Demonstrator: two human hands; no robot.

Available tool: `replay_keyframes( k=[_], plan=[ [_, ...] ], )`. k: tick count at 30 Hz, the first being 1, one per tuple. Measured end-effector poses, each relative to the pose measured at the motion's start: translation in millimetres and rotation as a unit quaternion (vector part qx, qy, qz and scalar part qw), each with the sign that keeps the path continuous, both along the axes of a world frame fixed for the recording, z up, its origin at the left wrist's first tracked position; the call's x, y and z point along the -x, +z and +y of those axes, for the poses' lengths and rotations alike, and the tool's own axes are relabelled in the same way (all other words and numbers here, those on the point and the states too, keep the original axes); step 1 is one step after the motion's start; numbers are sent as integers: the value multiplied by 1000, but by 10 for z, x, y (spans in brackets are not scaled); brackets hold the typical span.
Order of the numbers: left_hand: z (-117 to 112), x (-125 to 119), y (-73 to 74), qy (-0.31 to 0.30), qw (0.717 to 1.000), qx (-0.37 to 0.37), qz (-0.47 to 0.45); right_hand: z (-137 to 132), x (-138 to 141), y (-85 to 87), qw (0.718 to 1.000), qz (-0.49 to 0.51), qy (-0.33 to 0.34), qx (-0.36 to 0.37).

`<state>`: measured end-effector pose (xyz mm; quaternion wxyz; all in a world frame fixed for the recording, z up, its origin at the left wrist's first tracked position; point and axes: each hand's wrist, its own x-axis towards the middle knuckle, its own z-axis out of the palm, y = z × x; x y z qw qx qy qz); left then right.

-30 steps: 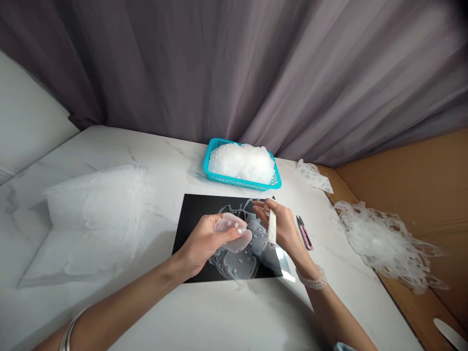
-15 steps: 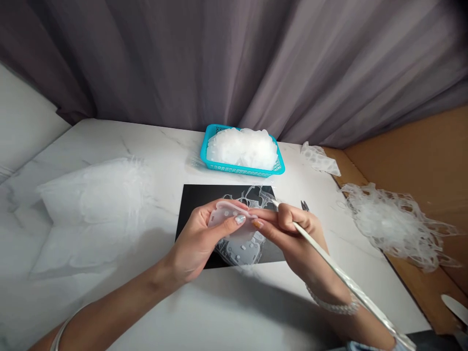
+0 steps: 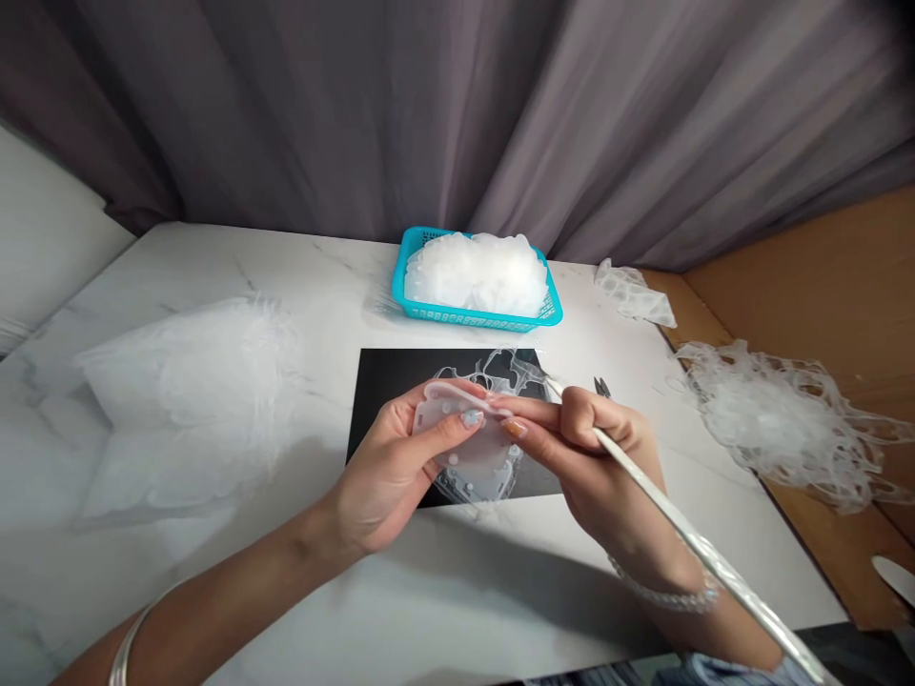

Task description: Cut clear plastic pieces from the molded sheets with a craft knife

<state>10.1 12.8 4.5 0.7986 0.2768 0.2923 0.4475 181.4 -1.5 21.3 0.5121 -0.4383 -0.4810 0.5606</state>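
Over the black mat (image 3: 390,391) on the white worktop (image 3: 443,610), both hands meet around a small translucent silicone piece (image 3: 457,424). The left hand (image 3: 400,467) is clamped on the piece, thumb on its near face and fingers wrapped behind, holding it tilted just above the mat. The right hand (image 3: 593,457) is closed around a long thin white tool (image 3: 686,538), its shaft running back past the wrist toward the lower right, its tip near the back edge of the piece; the forefinger of this hand lies against the piece's right side.

A second ago the right hand stood apart from the piece, with the tool held upright and only its short end showing. Half a second ago it had swung the tool down flat and closed in. Now the two hands sit slightly nearer the body and the tool's tip lies a touch closer to the piece, so the work reads as trimming or picking at its edge. Whether the tip truly touches it cannot be told.

Beneath the hands lies a clear cut-out sheet (image 3: 493,372). Behind it stands a turquoise basket (image 3: 472,314) heaped with pale pieces; a tangle of offcuts (image 3: 772,419) lies to the right, small snips (image 3: 601,386) just beyond the right hand.
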Motion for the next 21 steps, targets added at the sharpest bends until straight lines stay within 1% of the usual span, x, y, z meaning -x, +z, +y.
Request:
replay_keyframes(
  k=[2, 4, 5, 7, 9, 11, 13, 15, 17, 18, 21],
  plan=[
    [5, 13, 10, -3, 999, -21, 33, 29, -16, -14, 1000, -2, -14, -7],
    [11, 36, 30, -13, 993, -69, 97, 77, -39, -19, 999, -6, -30, -17],
    [12, 49, 43, -23, 985, -98, 139, 105, -53, -16, 999, -12, -33, -18],
    [6, 76, 68, -46, 963, -148, 221, 154, -77, -6, 999, -40, -17, -9],
    [-9, 95, 80, -63, 944, -173, 275, 183, -92, 6, 996, -89, 25, 3],
    [-21, 108, 73, -68, 932, -185, 305, 188, -97, 16, 988, -139, 65, 14],
    [-16, 123, 57, -73, 917, -195, 341, 180, -96, 22, 982, -169, 80, 18],
    [12, 150, 50, -77, 896, -208, 385, 172, -95, 25, 981, -175, 76, 18],
    [58, 192, 69, -81, 880, -218, 413, 172, -99, 27, 985, -160, 58, 15],
    [83, 219, 89, -81, 879, -220, 416, 175, -104, 28, 988, -149, 44, 14],
    [146, 300, 162, -83, 893, -214, 388, 186, -132, 36, 991, -131, 2, 1]
  ],
)
